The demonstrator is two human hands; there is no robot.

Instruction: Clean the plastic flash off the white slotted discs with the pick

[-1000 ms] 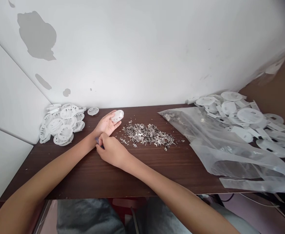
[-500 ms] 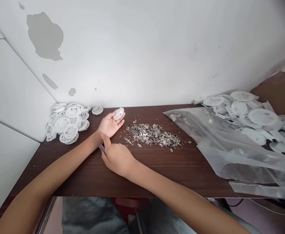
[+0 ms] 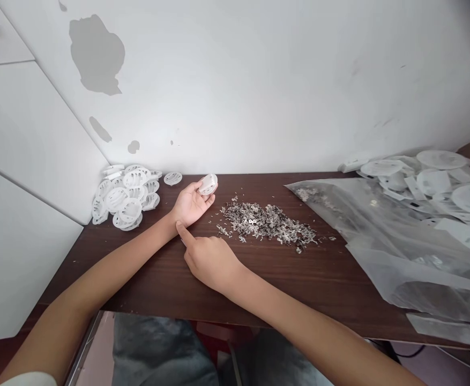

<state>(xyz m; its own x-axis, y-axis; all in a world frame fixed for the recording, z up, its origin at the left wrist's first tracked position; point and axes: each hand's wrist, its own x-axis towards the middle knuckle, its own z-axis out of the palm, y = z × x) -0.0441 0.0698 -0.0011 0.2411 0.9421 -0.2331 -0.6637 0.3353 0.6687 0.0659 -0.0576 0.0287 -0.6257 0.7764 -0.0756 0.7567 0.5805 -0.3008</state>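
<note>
Above the dark table (image 3: 158,289), my left hand (image 3: 192,205) is holding a white round piece (image 3: 208,184), thumb and fingers pressing its edges while the palm is facing upward. My right hand (image 3: 211,261) is pointing its index finger at my left wrist, the other fingers curling under; whether they are gripping anything, I cannot tell. A heap of small parts (image 3: 267,222) is lying to the right of the held piece, and slotted white discs (image 3: 117,198) are sitting piled to its left.

A white wall (image 3: 259,80) (grey patches (image 3: 97,56) mar its left part) meets pale panels (image 3: 25,139).
</note>
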